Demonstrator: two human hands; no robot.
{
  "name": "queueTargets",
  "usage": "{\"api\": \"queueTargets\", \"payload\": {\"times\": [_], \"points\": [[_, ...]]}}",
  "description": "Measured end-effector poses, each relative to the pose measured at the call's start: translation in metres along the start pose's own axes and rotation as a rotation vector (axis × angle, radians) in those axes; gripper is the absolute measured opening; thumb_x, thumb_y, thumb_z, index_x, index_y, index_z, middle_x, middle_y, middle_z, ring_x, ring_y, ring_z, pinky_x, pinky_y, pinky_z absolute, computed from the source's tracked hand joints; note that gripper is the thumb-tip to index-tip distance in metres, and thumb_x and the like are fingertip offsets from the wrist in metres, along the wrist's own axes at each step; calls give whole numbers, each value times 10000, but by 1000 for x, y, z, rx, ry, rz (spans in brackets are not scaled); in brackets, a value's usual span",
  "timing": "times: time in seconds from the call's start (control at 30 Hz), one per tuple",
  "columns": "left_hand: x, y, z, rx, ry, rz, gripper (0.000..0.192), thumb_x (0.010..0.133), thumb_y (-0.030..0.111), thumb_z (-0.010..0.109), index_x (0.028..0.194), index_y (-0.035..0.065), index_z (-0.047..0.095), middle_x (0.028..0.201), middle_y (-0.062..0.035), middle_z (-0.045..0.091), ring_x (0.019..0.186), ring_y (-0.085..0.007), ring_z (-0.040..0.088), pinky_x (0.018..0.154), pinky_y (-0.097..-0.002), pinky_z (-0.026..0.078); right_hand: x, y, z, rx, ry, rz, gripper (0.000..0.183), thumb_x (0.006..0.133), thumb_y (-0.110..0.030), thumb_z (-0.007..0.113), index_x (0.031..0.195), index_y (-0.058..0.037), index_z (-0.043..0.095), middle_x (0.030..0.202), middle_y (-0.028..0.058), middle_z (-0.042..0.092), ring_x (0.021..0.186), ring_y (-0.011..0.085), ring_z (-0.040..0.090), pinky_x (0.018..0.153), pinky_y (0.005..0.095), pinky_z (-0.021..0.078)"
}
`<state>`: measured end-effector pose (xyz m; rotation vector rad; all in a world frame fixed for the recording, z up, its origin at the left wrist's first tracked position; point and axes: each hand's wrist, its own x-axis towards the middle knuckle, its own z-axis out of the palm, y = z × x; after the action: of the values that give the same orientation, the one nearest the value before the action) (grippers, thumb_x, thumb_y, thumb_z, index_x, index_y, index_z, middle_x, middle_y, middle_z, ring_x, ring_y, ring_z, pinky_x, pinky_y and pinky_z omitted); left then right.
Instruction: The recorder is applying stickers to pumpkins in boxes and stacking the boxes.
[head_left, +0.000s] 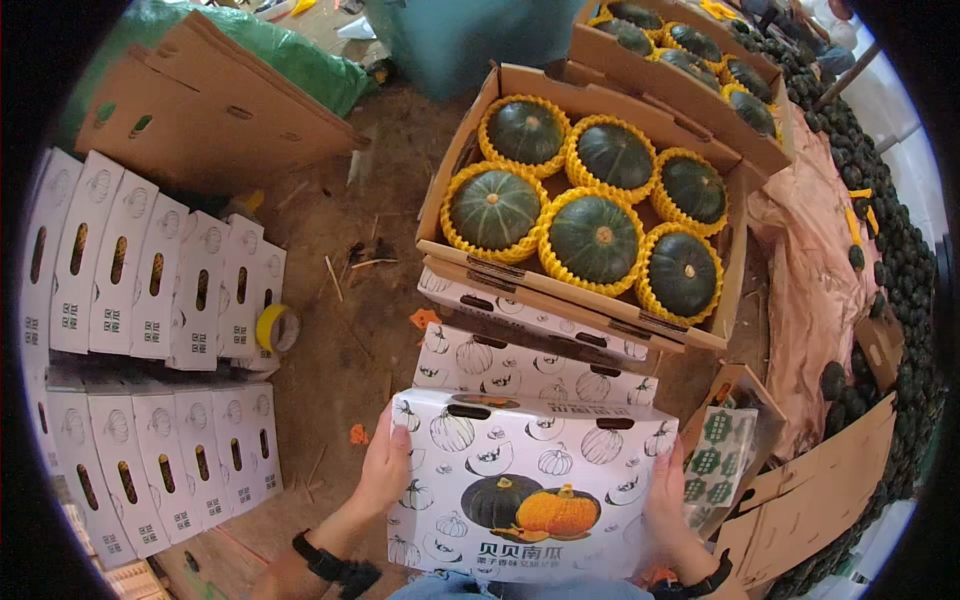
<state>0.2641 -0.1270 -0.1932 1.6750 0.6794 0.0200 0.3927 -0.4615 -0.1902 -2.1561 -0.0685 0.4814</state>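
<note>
A white printed cardboard box (555, 457) stands right before me, its front bearing pumpkin drawings, a pumpkin photo and writing. My left hand (390, 461) grips its left side and my right hand (664, 491) its right side. Both wrists wear dark bands. Just beyond it is another white printed carton (532, 367). Farther off, an open brown cardboard box (442, 244) holds several dark green pumpkins (598, 234), each in a yellow foam net (487, 253). The inside of the box in my hands is hidden.
Packed white boxes (157, 270) stand in rows at left, with a roll of yellow tape (279, 328) beside them. Flat cardboard sheets (217, 112) lean behind. Sticker sheets (721, 457) lie at right near cardboard pieces (817, 495). A second pumpkin box (637, 71) and a large pumpkin heap (919, 300) lie beyond.
</note>
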Motion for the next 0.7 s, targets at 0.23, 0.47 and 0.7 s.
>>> {"api": "queueTargets", "payload": {"times": [0.23,0.47,0.7], "points": [[-16,-45,-6,15,109,-26,498,883,123,408,1338,-45,292,1273,-175,435,1204,-245,395,1027,-343,284,-7,0,3,-147,74,-51,472,861,-161,448,1285,32,368,1176,225,431,1111,352,410,991,391,293],[-111,-129,-8,-401,-110,-358,743,795,221,604,1378,-29,216,1367,-134,337,1255,-218,336,1044,-325,255,-64,38,-2,-29,3,80,463,918,-246,462,1289,19,386,1242,200,462,1160,332,424,968,380,328],[-108,-113,-12,-528,-183,-413,727,794,223,613,1373,-8,239,1340,-124,374,1229,-208,366,1026,-332,288,-46,14,-8,67,5,112,410,917,-240,471,1219,39,473,1159,170,544,1069,282,503,917,351,374]]}}
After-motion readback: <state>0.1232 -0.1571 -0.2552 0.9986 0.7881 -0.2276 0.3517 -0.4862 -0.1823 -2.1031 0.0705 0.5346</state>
